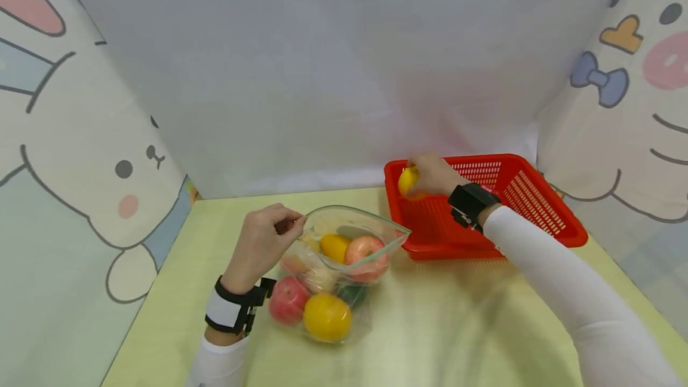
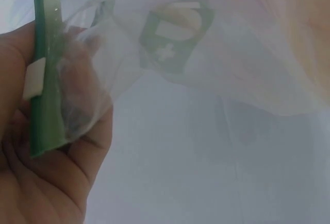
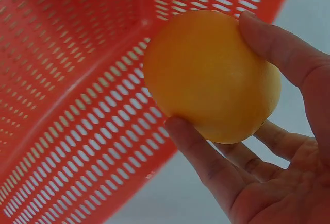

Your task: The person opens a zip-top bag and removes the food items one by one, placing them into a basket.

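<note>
Head view: I judge this the picking-up step, the right hand [image 1: 432, 175] at the far-left corner of the red perforated plastic basket [image 1: 457, 252]. Next probably calls for a carry to the clear, green-rimmed plastic bag [image 1: 376, 254], which holds other fruits [image 1: 328, 317].

Left wrist: my left hand [image 2: 54, 175] pinches that rim.

Right wrist: thumb and fingers grip a smooth, rounded yellow-orange fruit [image 3: 211, 74].

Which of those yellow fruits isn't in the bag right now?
The orange-yellow fruit that the right hand holds at the red basket; the other yellow fruits in view lie inside the clear bag that the left hand pinches.
</note>
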